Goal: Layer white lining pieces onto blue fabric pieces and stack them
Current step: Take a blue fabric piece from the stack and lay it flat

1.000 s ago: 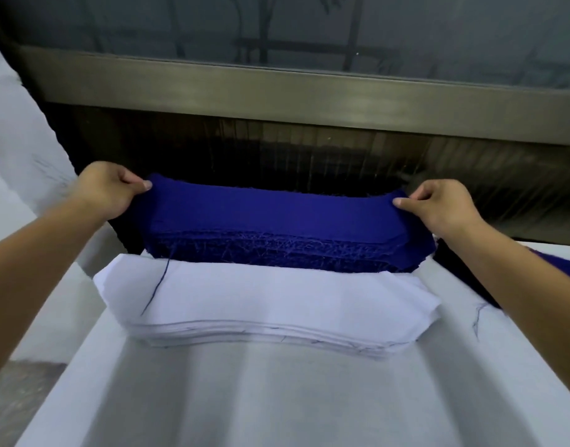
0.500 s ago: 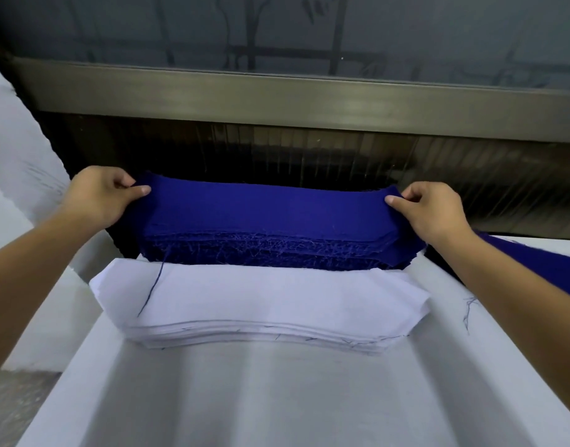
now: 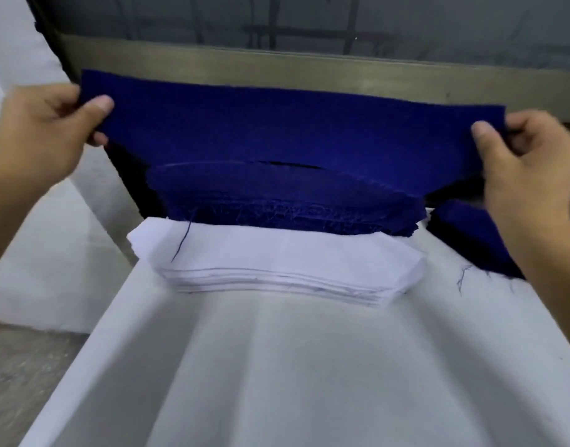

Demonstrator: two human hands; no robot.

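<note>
Lifted since the earlier frame, one blue fabric piece (image 3: pixel 277 130) hung above the blue stack (image 3: pixel 293 201) behind the white lining stack (image 3: pixel 277 262), with the left hand (image 3: pixel 41 130) and right hand (image 3: pixel 528 162) each pinching an end between thumb and fingers. Judged step: pick-up; next, laying it flat before the lining stack. Another blue pile (image 3: pixel 470 240) lay right of that stack; no obstruction was evident.
</note>
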